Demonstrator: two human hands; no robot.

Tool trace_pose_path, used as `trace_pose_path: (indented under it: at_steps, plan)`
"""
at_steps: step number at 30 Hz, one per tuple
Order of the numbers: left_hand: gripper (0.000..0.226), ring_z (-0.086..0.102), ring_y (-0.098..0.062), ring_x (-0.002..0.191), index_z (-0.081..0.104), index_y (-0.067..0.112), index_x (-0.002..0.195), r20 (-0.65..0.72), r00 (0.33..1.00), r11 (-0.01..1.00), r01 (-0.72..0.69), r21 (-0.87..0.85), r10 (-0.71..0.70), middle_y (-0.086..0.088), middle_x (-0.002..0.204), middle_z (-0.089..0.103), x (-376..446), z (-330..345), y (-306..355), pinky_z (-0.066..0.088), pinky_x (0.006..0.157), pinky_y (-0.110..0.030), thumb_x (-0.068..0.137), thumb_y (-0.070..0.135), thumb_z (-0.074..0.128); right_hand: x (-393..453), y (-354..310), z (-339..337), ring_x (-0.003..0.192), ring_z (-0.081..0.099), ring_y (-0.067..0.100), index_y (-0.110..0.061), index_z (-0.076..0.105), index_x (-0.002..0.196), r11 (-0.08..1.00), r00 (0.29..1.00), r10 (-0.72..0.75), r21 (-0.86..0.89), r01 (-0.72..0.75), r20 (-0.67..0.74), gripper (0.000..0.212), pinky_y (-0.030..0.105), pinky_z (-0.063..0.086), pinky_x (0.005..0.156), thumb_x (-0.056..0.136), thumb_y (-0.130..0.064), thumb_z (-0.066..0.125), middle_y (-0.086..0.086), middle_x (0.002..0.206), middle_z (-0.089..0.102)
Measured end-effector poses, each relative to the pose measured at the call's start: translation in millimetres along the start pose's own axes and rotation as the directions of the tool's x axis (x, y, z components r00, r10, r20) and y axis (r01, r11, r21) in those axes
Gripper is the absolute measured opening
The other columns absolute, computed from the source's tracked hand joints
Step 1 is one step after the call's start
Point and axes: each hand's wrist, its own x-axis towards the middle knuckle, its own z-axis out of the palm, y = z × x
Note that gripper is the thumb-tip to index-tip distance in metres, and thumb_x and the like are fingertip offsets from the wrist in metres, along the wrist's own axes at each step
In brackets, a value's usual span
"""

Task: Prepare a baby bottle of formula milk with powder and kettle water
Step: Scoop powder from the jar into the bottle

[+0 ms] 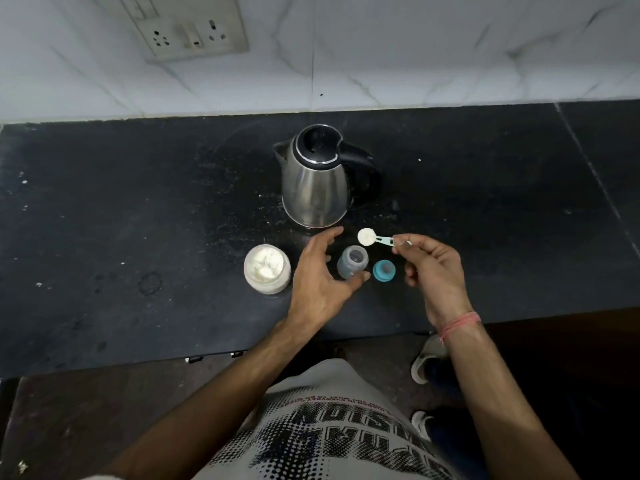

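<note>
A small grey baby bottle (pixel 351 261) stands uncapped on the black counter (pixel 138 220). My left hand (pixel 320 275) curls around its left side with fingers spread, thumb near its base; contact is unclear. My right hand (pixel 431 265) pinches the handle of a teal scoop (pixel 374 239) heaped with white powder, held just above and behind the bottle's mouth. An open jar of white powder (pixel 267 269) sits left of my left hand. The teal bottle cap (pixel 384 270) lies right of the bottle. A steel kettle (pixel 317 176) with a black lid and handle stands behind them.
A white marble wall with a socket plate (pixel 190 27) rises behind the counter. The counter's front edge (pixel 207 356) runs just before my body. White specks of powder dot the dark surface around the kettle.
</note>
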Motion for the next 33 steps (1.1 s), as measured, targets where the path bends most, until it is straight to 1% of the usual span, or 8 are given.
trace_pose_path:
  at_steps: [5, 9, 12, 15, 19, 22, 27, 33]
  plan:
    - [0.097, 0.066, -0.011, 0.141, 0.064, 0.031, 0.156, 0.093, 0.993, 0.996, 0.066, 0.055, -0.070, 0.012, 0.154, 0.067, 21, 19, -22, 0.058, 0.119, -0.047, 0.071, 0.037, 0.109, -2, 12, -5, 0.052, 0.047, 0.003, -0.012, 0.086, 0.106, 0.998, 0.999, -0.025, -0.054, 0.022, -0.048, 0.008, 0.019, 0.040, 0.047, 0.106, -0.011, 0.078, 0.014, 0.087, 0.069]
    - [0.079, 0.073, -0.004, 0.125, 0.075, 0.037, 0.141, 0.087, 0.992, 0.994, 0.083, 0.064, -0.088, 0.018, 0.137, 0.076, 29, 28, -32, 0.061, 0.112, -0.043, 0.069, 0.041, 0.108, -2, 24, -4, 0.057, 0.055, -0.002, -0.023, 0.088, 0.102, 0.990, 0.995, -0.065, -0.127, 0.056, -0.070, 0.010, 0.018, 0.046, 0.057, 0.104, -0.015, 0.081, -0.011, 0.072, 0.072]
    - [0.070, 0.076, 0.000, 0.119, 0.078, 0.040, 0.135, 0.103, 0.988, 0.994, 0.109, 0.032, -0.111, 0.020, 0.128, 0.081, 28, 29, -33, 0.064, 0.109, -0.040, 0.071, 0.041, 0.108, -1, 32, -2, 0.069, 0.057, 0.002, -0.024, 0.088, 0.105, 0.976, 0.990, -0.129, -0.183, 0.118, -0.050, 0.006, 0.023, 0.050, 0.068, 0.104, -0.020, 0.083, -0.018, 0.078, 0.073]
    - [0.072, 0.075, -0.001, 0.123, 0.079, 0.035, 0.139, 0.104, 0.988, 0.993, 0.107, 0.045, -0.112, 0.017, 0.132, 0.081, 27, 28, -31, 0.063, 0.111, -0.037, 0.073, 0.040, 0.108, 0, 38, 1, 0.072, 0.054, 0.009, -0.028, 0.087, 0.105, 0.967, 0.985, -0.168, -0.200, 0.158, -0.037, 0.008, 0.024, 0.051, 0.070, 0.103, -0.020, 0.083, -0.015, 0.084, 0.075]
    - [0.076, 0.074, -0.003, 0.126, 0.078, 0.031, 0.143, 0.118, 0.986, 0.992, 0.117, 0.051, -0.122, 0.015, 0.136, 0.080, 27, 25, -29, 0.062, 0.113, -0.038, 0.074, 0.038, 0.109, -1, 42, 4, 0.071, 0.056, 0.008, -0.036, 0.086, 0.104, 0.946, 0.971, -0.239, -0.233, 0.228, -0.023, 0.017, 0.013, 0.054, 0.071, 0.102, -0.019, 0.084, -0.009, 0.096, 0.083]
    - [0.075, 0.075, -0.002, 0.125, 0.079, 0.030, 0.142, 0.116, 0.985, 0.991, 0.124, 0.048, -0.129, 0.015, 0.134, 0.081, 27, 24, -27, 0.062, 0.112, -0.038, 0.074, 0.037, 0.109, -3, 44, 5, 0.064, 0.051, 0.004, -0.042, 0.086, 0.104, 0.920, 0.952, -0.304, -0.268, 0.286, -0.028, 0.024, 0.010, 0.051, 0.066, 0.101, -0.018, 0.085, -0.001, 0.086, 0.079]
    - [0.073, 0.075, -0.002, 0.124, 0.080, 0.031, 0.140, 0.119, 0.982, 0.989, 0.140, 0.043, -0.144, 0.015, 0.131, 0.082, 27, 23, -26, 0.062, 0.113, -0.039, 0.074, 0.036, 0.109, -6, 43, 6, 0.065, 0.053, 0.006, -0.035, 0.088, 0.107, 0.893, 0.935, -0.352, -0.317, 0.320, -0.047, 0.019, 0.009, 0.050, 0.067, 0.100, -0.017, 0.087, -0.005, 0.090, 0.079]
    - [0.075, 0.074, -0.001, 0.125, 0.079, 0.029, 0.143, 0.122, 0.982, 0.989, 0.141, 0.047, -0.146, 0.014, 0.134, 0.081, 27, 22, -26, 0.062, 0.113, -0.037, 0.075, 0.037, 0.109, -9, 44, 7, 0.077, 0.071, 0.030, -0.019, 0.090, 0.113, 0.860, 0.918, -0.396, -0.363, 0.360, -0.027, 0.016, 0.010, 0.056, 0.075, 0.099, -0.012, 0.087, -0.017, 0.105, 0.084]
